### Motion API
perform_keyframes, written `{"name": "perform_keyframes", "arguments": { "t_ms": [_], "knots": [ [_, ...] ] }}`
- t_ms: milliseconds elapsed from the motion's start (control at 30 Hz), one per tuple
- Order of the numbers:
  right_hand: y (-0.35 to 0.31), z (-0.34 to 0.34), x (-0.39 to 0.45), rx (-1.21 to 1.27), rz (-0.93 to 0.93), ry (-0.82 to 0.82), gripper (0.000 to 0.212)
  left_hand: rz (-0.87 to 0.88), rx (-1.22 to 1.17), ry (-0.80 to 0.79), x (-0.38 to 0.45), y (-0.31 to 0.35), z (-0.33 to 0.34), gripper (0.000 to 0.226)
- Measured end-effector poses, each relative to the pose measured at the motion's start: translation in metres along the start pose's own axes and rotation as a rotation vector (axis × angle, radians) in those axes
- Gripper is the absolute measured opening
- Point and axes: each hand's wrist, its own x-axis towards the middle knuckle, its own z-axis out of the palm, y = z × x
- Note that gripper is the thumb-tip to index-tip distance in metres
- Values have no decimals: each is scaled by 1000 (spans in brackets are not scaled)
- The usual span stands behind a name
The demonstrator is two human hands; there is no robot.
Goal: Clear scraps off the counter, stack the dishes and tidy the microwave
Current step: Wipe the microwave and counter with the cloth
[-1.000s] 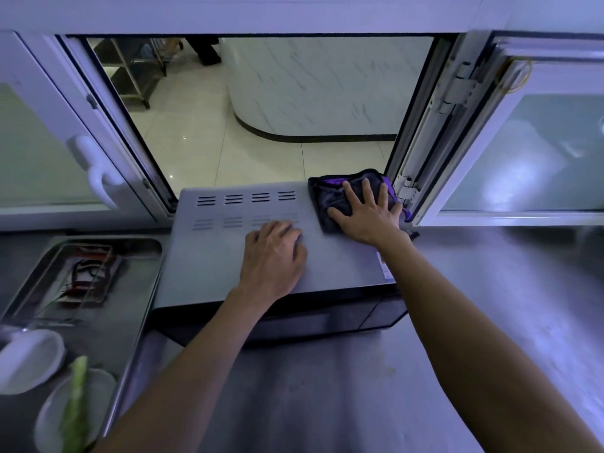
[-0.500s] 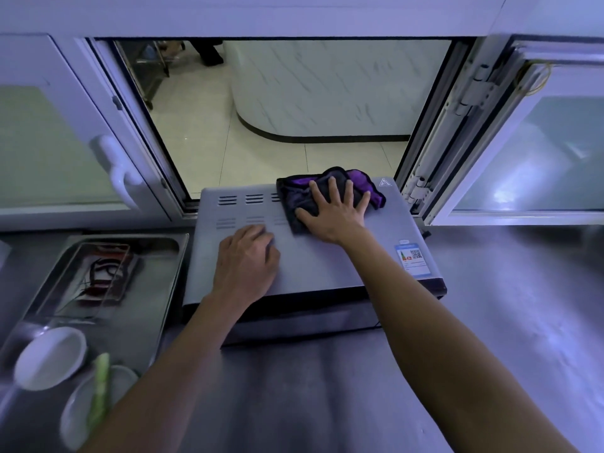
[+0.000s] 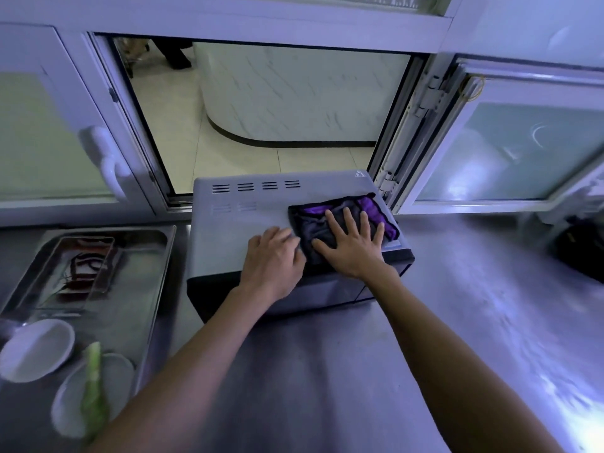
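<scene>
**Both hands on the microwave top, right palm flat on the cloth**

Well to the left of the hands, a steel tray [image 3: 98, 266] sits on the counter, with a smaller rectangular pan inside it holding dark reddish scraps. Nearer the camera lie two round white dishes: a plate [image 3: 36, 349], and beside it a second plate [image 3: 112, 371] carrying a pale green vegetable stalk [image 3: 93, 387].

The left hand [image 3: 273, 259] rests palm down on the microwave [image 3: 242, 223], fingers loosely bent and touching the smooth grey metal lid, holding nothing. Its fingertips lie just at the left edge of the cloth.

Immediately to its right, the right hand [image 3: 351, 245] presses flat on a cloth [image 3: 313, 227], fingers straight and spread apart, not curled around it. The cloth is soft and crumpled, dark grey with purple folds showing beyond the fingers, and covers the front right part of the lid.

Beyond the hands, rows of narrow vent slots are cut into the lid, and a small triangular warning mark sits at its far right corner. A label peeks out right of the cloth; its writing cannot be read.

Below and right of the hands spreads the brushed steel counter [image 3: 474, 305], with bright glare.
</scene>
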Motion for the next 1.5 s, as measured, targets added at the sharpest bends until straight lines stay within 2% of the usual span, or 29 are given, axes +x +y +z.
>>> {"name": "perform_keyframes", "arguments": {
  "t_ms": [167, 300, 533, 700, 967, 1267, 1500],
  "knots": [
    [19, 2, -20, 1, 51, 26, 88, 15, -2, -38, 4, 24, 10, 43],
    [34, -2, -14, 17, 71, 31, 87, 27, 9, 2, 15, 36, 13, 38],
    [63, -20, 28, 61, 97, 13, 87, -23, 22, 43, 32, 29, 17, 32],
    [60, -26, 69, 63, 75, -2, 88, -34, 15, 54, 40, 14, 14, 30],
    [-3, -21, 110, 67, -10, 8, 91, -115, -4, 103, 28, -24, 1, 28],
    [-105, -3, 70, 39, -157, -52, 90, -189, -92, 319, -28, -74, -28, 30],
    [-174, 13, 23, -5, -264, -81, 86, -249, -121, 415, -72, -113, -44, 31]
  ]
}}
